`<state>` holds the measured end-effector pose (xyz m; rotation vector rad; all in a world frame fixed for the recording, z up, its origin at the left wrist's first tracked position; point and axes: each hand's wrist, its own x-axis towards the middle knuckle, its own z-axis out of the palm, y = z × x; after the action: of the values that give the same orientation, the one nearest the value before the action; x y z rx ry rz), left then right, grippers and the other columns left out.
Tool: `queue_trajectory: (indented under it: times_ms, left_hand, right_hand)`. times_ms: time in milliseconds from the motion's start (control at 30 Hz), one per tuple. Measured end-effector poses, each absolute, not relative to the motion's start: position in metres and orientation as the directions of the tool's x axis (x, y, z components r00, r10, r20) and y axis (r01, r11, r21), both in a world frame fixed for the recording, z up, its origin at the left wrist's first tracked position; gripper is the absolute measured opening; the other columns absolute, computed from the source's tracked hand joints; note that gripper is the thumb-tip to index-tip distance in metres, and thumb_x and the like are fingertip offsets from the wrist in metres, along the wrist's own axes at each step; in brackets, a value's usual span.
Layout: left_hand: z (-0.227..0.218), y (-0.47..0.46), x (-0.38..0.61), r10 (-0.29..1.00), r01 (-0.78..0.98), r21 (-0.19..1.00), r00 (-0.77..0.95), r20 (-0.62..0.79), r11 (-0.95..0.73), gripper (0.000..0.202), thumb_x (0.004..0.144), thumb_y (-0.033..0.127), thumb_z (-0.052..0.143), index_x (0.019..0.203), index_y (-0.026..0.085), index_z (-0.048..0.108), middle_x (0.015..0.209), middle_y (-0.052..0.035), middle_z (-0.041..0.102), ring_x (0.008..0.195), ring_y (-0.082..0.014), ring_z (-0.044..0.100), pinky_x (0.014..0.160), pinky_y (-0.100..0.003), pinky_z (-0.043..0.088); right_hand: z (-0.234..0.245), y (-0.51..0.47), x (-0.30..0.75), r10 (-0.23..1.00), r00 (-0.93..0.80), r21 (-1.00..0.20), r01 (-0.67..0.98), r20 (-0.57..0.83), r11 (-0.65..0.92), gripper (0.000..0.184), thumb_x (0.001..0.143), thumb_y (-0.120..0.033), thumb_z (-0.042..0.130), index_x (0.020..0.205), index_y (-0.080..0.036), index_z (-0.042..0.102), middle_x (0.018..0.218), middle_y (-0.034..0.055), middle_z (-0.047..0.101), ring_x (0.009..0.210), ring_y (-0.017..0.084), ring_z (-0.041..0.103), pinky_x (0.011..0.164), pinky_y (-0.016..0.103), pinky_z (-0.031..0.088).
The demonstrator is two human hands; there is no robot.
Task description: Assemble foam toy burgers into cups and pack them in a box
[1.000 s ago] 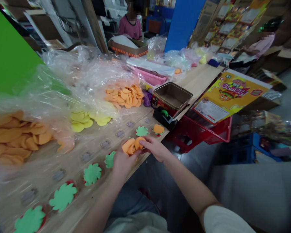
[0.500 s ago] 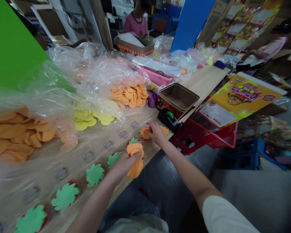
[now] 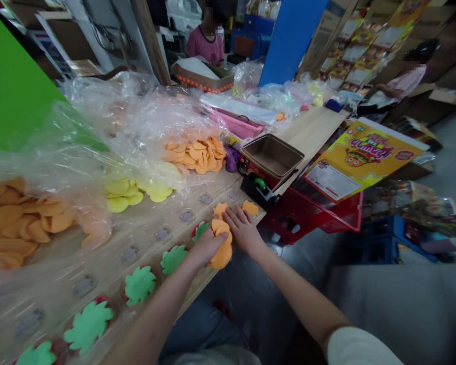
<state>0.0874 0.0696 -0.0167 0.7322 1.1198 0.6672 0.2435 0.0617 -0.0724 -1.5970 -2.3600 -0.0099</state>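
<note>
My left hand [image 3: 209, 247] is closed on a bunch of flat orange foam pieces [image 3: 222, 253] near the table's front edge. Beside it, my right hand [image 3: 247, 232] has its fingers stretched out, the tips close to an orange piece [image 3: 220, 210] lying on a stack in the row. Whether they touch it is hard to make out. Another orange-topped stack [image 3: 250, 208] sits just beyond the right fingertips. Toward the lower left, the row continues with green leaf-shaped foam pieces [image 3: 140, 285] lying on red ones. My left hand partly hides one green piece [image 3: 200, 231].
Plastic bags [image 3: 144, 114] spill orange ovals [image 3: 201, 154] and yellow discs [image 3: 125, 192] along the table [image 3: 144, 225]. A black tape dispenser [image 3: 259, 190] and an open tin [image 3: 273, 154] stand at the right edge, above a red crate [image 3: 311, 218]. One person [image 3: 205, 44] sits beyond, another [image 3: 399, 83] at right.
My right fingers, bent around an orange piece on a stack before, are now straightened. My left hand has moved right with its orange pieces, closer to my right hand. The view has shifted slightly.
</note>
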Motion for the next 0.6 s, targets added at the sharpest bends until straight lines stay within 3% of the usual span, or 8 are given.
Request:
queue_trajectory:
  times_ms: [67, 167, 233, 300, 400, 500, 600]
  left_hand:
    - [-0.009, 0.059, 0.08, 0.775, -0.065, 0.807, 0.335, -0.536, 0.587, 0.042, 0.064, 0.025, 0.065, 0.105, 0.02, 0.055, 0.086, -0.0061, 0.065, 0.072, -0.0192, 0.061, 0.064, -0.028, 0.047]
    - [-0.002, 0.041, 0.065, 0.731, 0.039, 0.83, 0.45, -0.512, 0.557, 0.028, 0.069, 0.031, 0.062, 0.094, 0.019, 0.059, 0.077, -0.0045, 0.064, 0.065, -0.0179, 0.059, 0.06, -0.027, 0.046]
    - [0.001, 0.032, 0.056, 0.711, 0.122, 0.854, 0.502, -0.493, 0.506, 0.02, 0.068, 0.032, 0.063, 0.081, 0.016, 0.061, 0.07, -0.0032, 0.062, 0.063, -0.0168, 0.056, 0.058, -0.025, 0.043]
    - [0.003, 0.026, 0.049, 0.702, 0.165, 0.859, 0.512, -0.495, 0.485, 0.018, 0.066, 0.03, 0.065, 0.074, 0.015, 0.061, 0.067, -0.0022, 0.061, 0.062, -0.0154, 0.054, 0.056, -0.023, 0.041]
    - [0.009, 0.018, 0.038, 0.645, 0.124, 0.787, 0.502, -0.576, 0.605, 0.022, 0.067, 0.03, 0.064, 0.083, 0.016, 0.06, 0.071, -0.0033, 0.063, 0.062, -0.0155, 0.056, 0.057, -0.024, 0.043]
    - [0.013, 0.008, 0.022, 0.599, 0.03, 0.676, 0.436, -0.672, 0.736, 0.029, 0.07, 0.034, 0.062, 0.093, 0.017, 0.057, 0.08, -0.0065, 0.065, 0.063, -0.0182, 0.06, 0.06, -0.03, 0.047]
    - [0.012, -0.004, 0.008, 0.646, -0.071, 0.661, 0.312, -0.696, 0.747, 0.043, 0.069, 0.033, 0.064, 0.108, 0.019, 0.053, 0.091, -0.0087, 0.065, 0.071, -0.022, 0.063, 0.063, -0.034, 0.05]
  right_hand:
    - [-0.064, 0.059, 0.244, 0.913, -0.272, -0.271, 0.894, 0.305, 0.357, 0.051, 0.083, -0.015, 0.041, 0.133, -0.015, 0.034, 0.135, 0.0109, 0.038, 0.13, 0.027, 0.02, 0.101, 0.047, 0.024]
    - [-0.044, 0.047, 0.239, 0.95, -0.107, -0.591, 0.761, 0.293, 0.268, 0.045, 0.085, -0.016, 0.038, 0.13, -0.015, 0.038, 0.125, 0.0126, 0.047, 0.117, 0.022, 0.041, 0.094, 0.04, 0.036]
    - [-0.032, 0.036, 0.231, 0.967, -0.209, -0.775, 0.583, 0.148, 0.245, 0.034, 0.086, -0.024, 0.042, 0.118, -0.018, 0.05, 0.11, 0.0088, 0.057, 0.099, 0.019, 0.053, 0.082, 0.033, 0.044]
    - [-0.024, 0.029, 0.222, 0.94, -0.339, -0.878, 0.437, 0.038, 0.193, 0.022, 0.082, -0.03, 0.051, 0.098, -0.019, 0.06, 0.093, 0.0041, 0.062, 0.083, 0.016, 0.056, 0.072, 0.028, 0.045]
    - [-0.021, 0.03, 0.212, 0.983, -0.182, -0.935, 0.353, -0.027, 0.04, 0.017, 0.077, -0.033, 0.056, 0.084, -0.017, 0.059, 0.079, 0.0011, 0.06, 0.072, 0.014, 0.054, 0.065, 0.026, 0.044]
    - [-0.03, 0.045, 0.205, 1.0, 0.008, -0.94, 0.341, -0.019, -0.02, 0.021, 0.078, -0.031, 0.054, 0.094, -0.017, 0.056, 0.08, 0.0014, 0.058, 0.072, 0.015, 0.054, 0.067, 0.027, 0.043]
    - [-0.042, 0.064, 0.194, 0.985, -0.173, -0.913, 0.399, 0.01, 0.08, 0.028, 0.079, -0.026, 0.054, 0.106, -0.019, 0.053, 0.084, 0.0016, 0.06, 0.074, 0.014, 0.055, 0.069, 0.027, 0.043]
